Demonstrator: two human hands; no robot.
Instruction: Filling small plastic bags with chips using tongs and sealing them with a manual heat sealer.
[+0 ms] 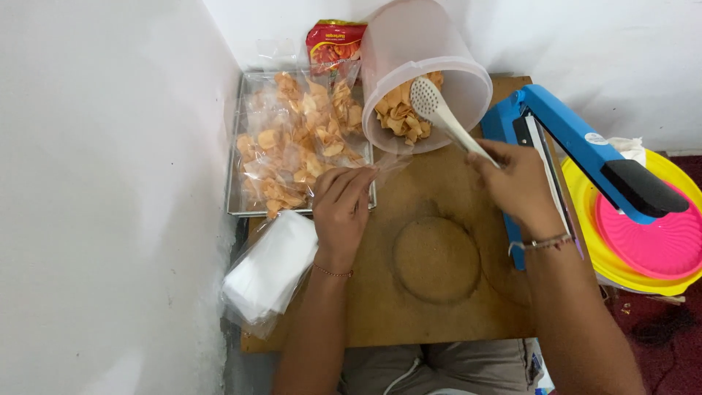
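Head view shows my right hand point(515, 183) gripping the white slotted scoop point(439, 113) inside the tilted chip tub point(417, 66), left hand point(342, 201) pinching a clear bag point(380, 170) open, so next, I judge, comes a steady lift into the bag.

A small home snack-packing corner is showing here: a blue heat sealer point(585, 146) is sitting on a wooden bench point(409, 292) beside a tray point(235, 205) of bagged chips point(292, 146).
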